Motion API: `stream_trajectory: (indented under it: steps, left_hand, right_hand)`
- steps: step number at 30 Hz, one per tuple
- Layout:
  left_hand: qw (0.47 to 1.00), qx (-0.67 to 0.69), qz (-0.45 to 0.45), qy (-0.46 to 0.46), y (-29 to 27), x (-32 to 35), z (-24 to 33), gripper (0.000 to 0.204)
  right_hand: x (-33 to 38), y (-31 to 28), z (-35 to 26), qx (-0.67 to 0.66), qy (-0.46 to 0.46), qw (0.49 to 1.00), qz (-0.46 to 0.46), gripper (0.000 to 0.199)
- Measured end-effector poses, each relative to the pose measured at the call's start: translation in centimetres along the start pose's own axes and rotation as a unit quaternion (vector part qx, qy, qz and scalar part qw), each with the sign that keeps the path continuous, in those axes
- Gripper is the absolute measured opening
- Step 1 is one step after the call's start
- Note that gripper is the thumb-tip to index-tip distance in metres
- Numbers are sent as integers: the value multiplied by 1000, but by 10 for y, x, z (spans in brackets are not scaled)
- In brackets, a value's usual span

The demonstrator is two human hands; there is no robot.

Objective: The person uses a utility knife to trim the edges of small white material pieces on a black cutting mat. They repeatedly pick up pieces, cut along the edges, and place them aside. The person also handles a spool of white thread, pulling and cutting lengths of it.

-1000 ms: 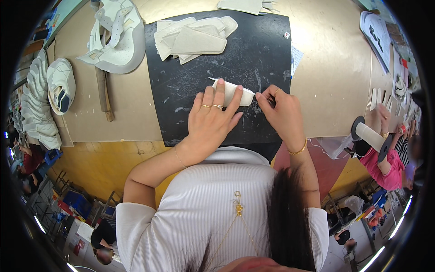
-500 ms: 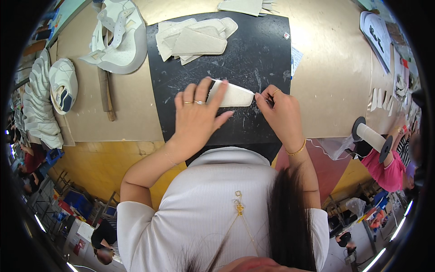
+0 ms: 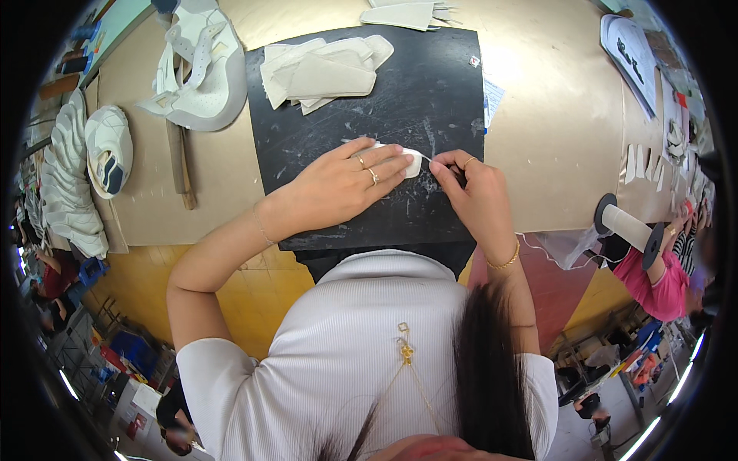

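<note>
A small off-white, felt-like shoe piece (image 3: 413, 164) lies on the black mat (image 3: 323, 165), mostly covered by my left hand (image 3: 346, 178). That hand is flat, its fingers stretched out over the piece. At the piece's right end my right hand (image 3: 465, 180) is closed, thumb and index finger pinching a thin white strip (image 3: 425, 157) that runs along the piece's edge. Farther back on the mat rests a loose pile of similar off-white pieces (image 3: 330, 71).
A white shoe upper (image 3: 204, 92) and a wooden-handled tool (image 3: 179, 165) lie left. Beyond are a shoe (image 3: 108, 150) and stacked white parts (image 3: 69, 180). At right, a spool of white tape (image 3: 630, 229) stands near a co-worker's pink sleeve (image 3: 653, 284). More pieces (image 3: 400, 14) lie behind the mat.
My left hand has turned and slid right, flattening over the piece and covering most of it. The right hand stays pinched near the same spot. The mat has shifted slightly left in view.
</note>
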State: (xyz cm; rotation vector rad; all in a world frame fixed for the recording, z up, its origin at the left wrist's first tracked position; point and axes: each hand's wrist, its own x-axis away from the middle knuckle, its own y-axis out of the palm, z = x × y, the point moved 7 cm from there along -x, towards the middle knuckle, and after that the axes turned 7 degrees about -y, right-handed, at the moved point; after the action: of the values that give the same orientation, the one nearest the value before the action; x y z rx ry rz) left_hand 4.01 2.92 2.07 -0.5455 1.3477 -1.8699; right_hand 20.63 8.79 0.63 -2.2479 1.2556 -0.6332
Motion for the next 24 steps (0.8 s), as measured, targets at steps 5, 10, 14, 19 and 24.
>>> stream_trajectory:
  steps: [5,10,14,19,24]
  left_hand:
    - [998,-9,19,-65,6,-11,-2,39]
    - [990,12,66,-125,5,-14,2,45]
    - [987,51,77,-132,3,-14,-1,46]
    - [984,71,98,-129,3,-11,-6,45]
    - [985,65,96,-131,1,-12,-9,43]
  right_hand:
    - [-7,-5,0,-23,-23,999,42,22]
    - [-10,-9,-15,-8,-77,996,45,26]
    - [-3,0,-11,41,-124,991,26,30]
    - [0,4,-14,82,-128,988,-8,37]
    - [-2,5,-12,91,-134,987,10,32]
